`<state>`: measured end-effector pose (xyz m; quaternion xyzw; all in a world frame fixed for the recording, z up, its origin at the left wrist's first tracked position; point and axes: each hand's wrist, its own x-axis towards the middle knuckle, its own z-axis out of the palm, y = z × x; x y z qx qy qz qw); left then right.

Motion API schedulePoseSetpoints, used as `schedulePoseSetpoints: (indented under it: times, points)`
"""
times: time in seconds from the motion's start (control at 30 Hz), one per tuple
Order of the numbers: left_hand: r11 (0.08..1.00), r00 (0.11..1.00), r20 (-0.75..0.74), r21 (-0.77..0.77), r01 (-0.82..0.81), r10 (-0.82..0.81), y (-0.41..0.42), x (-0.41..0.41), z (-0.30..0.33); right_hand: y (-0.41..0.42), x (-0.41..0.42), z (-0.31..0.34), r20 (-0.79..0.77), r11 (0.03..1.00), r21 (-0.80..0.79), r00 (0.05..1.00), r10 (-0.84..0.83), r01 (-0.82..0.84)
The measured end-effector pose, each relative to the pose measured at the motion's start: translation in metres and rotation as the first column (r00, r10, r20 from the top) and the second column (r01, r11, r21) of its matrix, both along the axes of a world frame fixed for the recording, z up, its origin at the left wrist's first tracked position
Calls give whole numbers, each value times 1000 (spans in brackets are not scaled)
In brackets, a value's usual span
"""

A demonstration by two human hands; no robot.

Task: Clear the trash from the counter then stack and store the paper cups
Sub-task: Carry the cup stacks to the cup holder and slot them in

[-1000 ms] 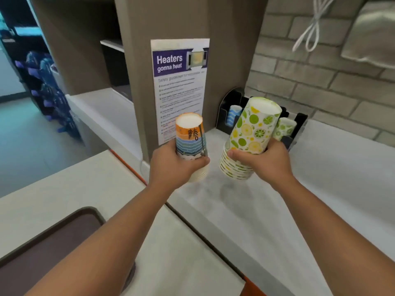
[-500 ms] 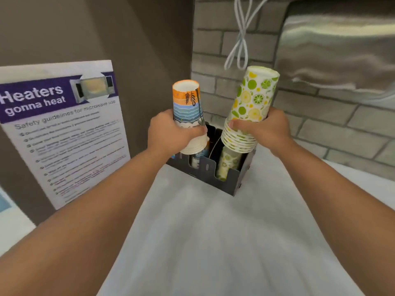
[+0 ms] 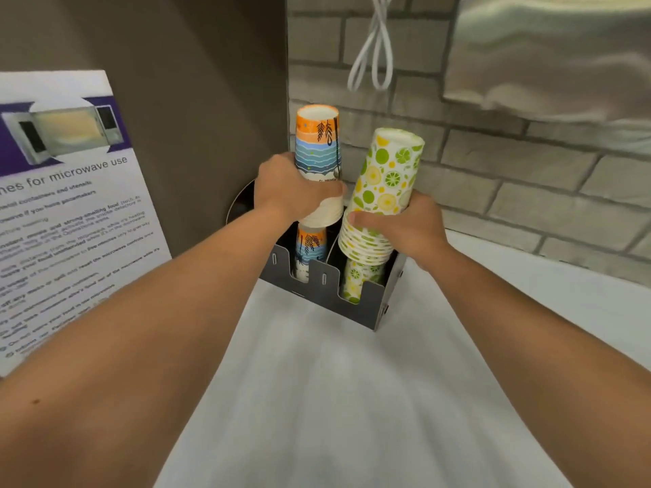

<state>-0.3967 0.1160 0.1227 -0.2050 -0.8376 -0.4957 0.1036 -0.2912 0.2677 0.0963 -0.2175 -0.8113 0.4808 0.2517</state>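
Observation:
My left hand (image 3: 292, 190) grips an upside-down stack of orange-and-blue paper cups (image 3: 317, 146) just above the left slot of a black cup holder (image 3: 355, 308). My right hand (image 3: 405, 227) grips an upside-down stack of lime-and-lemon paper cups (image 3: 387, 174), tilted slightly right, above the right slot. Inside the holder stand matching cups: an orange-and-blue stack (image 3: 310, 251) on the left and a citrus stack (image 3: 357, 280) on the right. Both held stacks hover directly over their matching stacks; I cannot tell whether they touch.
The holder stands on a white counter (image 3: 334, 399) against a brick wall (image 3: 493, 177). A brown cabinet panel (image 3: 197, 100) with a microwave safety poster (image 3: 67, 213) rises at the left. A white cord (image 3: 373, 54) and a steel dispenser (image 3: 549, 54) hang above.
The view has closed in on the cup holder. Both hands have carried their cup stacks forward and down until they hang right over the holder's slots.

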Motion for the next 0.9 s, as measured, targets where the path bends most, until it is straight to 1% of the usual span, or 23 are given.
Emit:
schedulePoseSetpoints:
  times: [0.13, 0.3, 0.37, 0.43, 0.47, 0.6, 0.77, 0.9]
  points:
    - [999, 1000, -4, -37, -6, 6, 7, -6, -19, -2, 1, -17, 29, 985, 170, 999, -17, 12]
    - [997, 1000, 5, -71, -6, 7, 14, -12, -45, -8, 0, -33, -25, 942, 330, 998, -61, 66]
    - [996, 1000, 23, -90, 3, -1, 16, -13, -54, -10, 1, -36, -3, 895, 433, 993, -115, 106]
    - [995, 999, 39, -96, 10, -7, 16, -13, -64, -11, 1, -38, 28, 824, 549, 983, -181, 136]
    - [996, 999, 47, -92, 14, -9, 16, -13, -69, -10, 2, -38, 40, 804, 576, 978, -205, 145]
    - [998, 994, 104, -52, 23, -18, 17, -13, -78, -5, 1, -44, 83, 770, 620, 964, -252, 148]
    - [997, 986, 158, -53, 57, -48, 15, -16, -87, -7, -2, -43, 119, 766, 630, 959, -257, 127]
    - [993, 977, 196, -67, 94, -79, 13, -16, -89, -8, -2, -42, 162, 735, 670, 947, -276, 100]
